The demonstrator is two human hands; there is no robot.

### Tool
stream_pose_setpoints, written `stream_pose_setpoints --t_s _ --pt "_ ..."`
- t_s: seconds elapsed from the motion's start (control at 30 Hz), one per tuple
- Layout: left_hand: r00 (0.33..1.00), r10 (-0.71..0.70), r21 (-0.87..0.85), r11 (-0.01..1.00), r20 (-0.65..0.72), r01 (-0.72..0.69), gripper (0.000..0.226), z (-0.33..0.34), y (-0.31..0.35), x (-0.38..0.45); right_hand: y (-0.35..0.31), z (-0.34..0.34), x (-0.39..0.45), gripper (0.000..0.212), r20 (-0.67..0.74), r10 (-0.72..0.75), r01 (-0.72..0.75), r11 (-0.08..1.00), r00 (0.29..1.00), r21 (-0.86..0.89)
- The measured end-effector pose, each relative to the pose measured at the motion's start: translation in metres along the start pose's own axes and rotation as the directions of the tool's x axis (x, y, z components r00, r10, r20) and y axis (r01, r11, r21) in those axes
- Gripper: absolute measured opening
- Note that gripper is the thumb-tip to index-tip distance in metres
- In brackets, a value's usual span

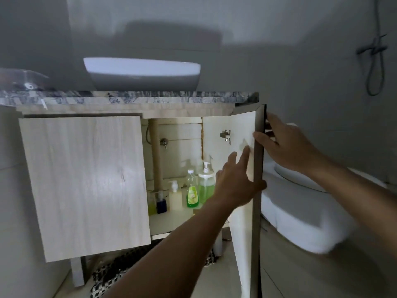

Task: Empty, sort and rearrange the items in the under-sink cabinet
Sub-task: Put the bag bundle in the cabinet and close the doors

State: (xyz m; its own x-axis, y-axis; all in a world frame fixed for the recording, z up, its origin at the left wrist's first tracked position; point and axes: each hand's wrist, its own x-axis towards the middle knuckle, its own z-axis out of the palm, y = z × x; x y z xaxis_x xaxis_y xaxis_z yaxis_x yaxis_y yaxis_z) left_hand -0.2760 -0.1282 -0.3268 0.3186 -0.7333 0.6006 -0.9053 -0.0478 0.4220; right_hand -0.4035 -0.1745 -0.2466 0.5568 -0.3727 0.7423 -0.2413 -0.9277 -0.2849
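Head view: dim grey-walled bathroom, with a white oval vessel basin [141,74] on a grey-veined marble counter [129,97] over a pale wood-grain under-sink cabinet [150,112]. Left cabinet door [83,186] nearly closed; right cabinet door [242,160] swung wide, edge-on to the camera. Left hand [236,181] laid against the inner face of the right door, fingers straight and spread, thumb hooked round the door's front edge. Right hand [287,145] gripping the same edge higher up, thumb on the inner face, fingers curled behind. Inside, on the cabinet floor, a row of bottles well back from both hands: a large clear pump bottle of green liquid [206,186], just beside it a slim clear bottle of green dish liquid with a yellow-green label [191,190], lettering too small to read; then a cream pump bottle [175,194], a small dark blue bottle [161,205] and a small bottle of yellow-green liquid [151,206] at the left. Beige drain pipe [155,153] upright behind them, a metal wall valve [164,142] beside it. Metal hinge [225,135] on the open door. Black-and-white woven mat [107,276] on the floor below. White toilet [300,211] to the right; shower hose and mixer [374,52] on the far wall.
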Motion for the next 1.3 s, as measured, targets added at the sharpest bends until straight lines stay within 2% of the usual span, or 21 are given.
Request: stream_pose_setpoints --t_s 0.1,0.2,0.3,0.37,0.47,0.53,0.67,0.77,0.83,0.97,1.17,1.3 --pt "0.999 0.034 -0.002 0.999 -0.021 -0.034 0.095 -0.025 -0.042 -0.007 -0.021 0.031 0.017 0.053 -0.036 -0.047 0.05 0.992 0.998 0.114" --pt "0.995 0.058 0.037 0.998 -0.078 -0.055 0.084 -0.051 -0.089 -0.018 -0.041 0.07 0.038 0.059 -0.097 -0.13 0.142 0.98 0.987 0.136" --pt "0.985 0.047 0.02 0.999 -0.167 -0.045 0.067 -0.076 -0.137 -0.028 -0.064 0.114 0.06 0.066 -0.119 -0.176 0.188 0.978 0.977 0.095" --pt "0.969 0.025 0.065 0.998 -0.246 -0.009 0.06 -0.089 -0.167 -0.033 -0.078 0.145 0.077 0.072 -0.088 -0.198 0.199 0.98 0.976 -0.001" --pt "0.956 -0.135 0.25 0.947 -0.259 0.201 0.073 -0.106 -0.215 -0.036 -0.092 0.189 0.103 0.078 0.078 -0.217 0.224 0.971 0.973 -0.085" --pt "0.95 -0.177 0.392 0.879 -0.257 0.27 0.076 -0.109 -0.245 -0.031 -0.099 0.212 0.117 0.081 0.159 -0.194 0.217 0.967 0.968 -0.137" --pt "0.937 -0.169 0.456 0.838 -0.307 0.301 0.079 -0.11 -0.274 -0.012 -0.096 0.243 0.141 0.083 0.205 -0.179 0.225 0.947 0.962 -0.23" --pt "0.904 -0.21 0.454 0.808 -0.371 0.375 0.085 -0.111 -0.294 0.003 -0.085 0.261 0.151 0.082 0.214 -0.194 0.252 0.924 0.957 -0.287" --pt "0.906 -0.203 0.488 0.788 -0.372 0.377 0.086 -0.11 -0.307 0.014 -0.079 0.274 0.156 0.081 0.235 -0.175 0.244 0.92 0.956 -0.306" --pt "0.924 -0.093 0.627 0.71 -0.37 0.322 0.09 -0.104 -0.33 0.037 -0.073 0.299 0.17 0.081 0.224 -0.147 0.216 0.922 0.964 -0.323" --pt "0.914 -0.063 0.713 0.605 -0.401 0.355 0.096 -0.09 -0.352 0.05 -0.064 0.328 0.179 0.079 0.173 -0.154 0.21 0.9 0.973 -0.383" --pt "0.911 -0.015 0.76 0.545 -0.412 0.353 0.092 -0.083 -0.362 0.05 -0.06 0.337 0.18 0.08 0.162 -0.165 0.215 0.901 0.973 -0.377"
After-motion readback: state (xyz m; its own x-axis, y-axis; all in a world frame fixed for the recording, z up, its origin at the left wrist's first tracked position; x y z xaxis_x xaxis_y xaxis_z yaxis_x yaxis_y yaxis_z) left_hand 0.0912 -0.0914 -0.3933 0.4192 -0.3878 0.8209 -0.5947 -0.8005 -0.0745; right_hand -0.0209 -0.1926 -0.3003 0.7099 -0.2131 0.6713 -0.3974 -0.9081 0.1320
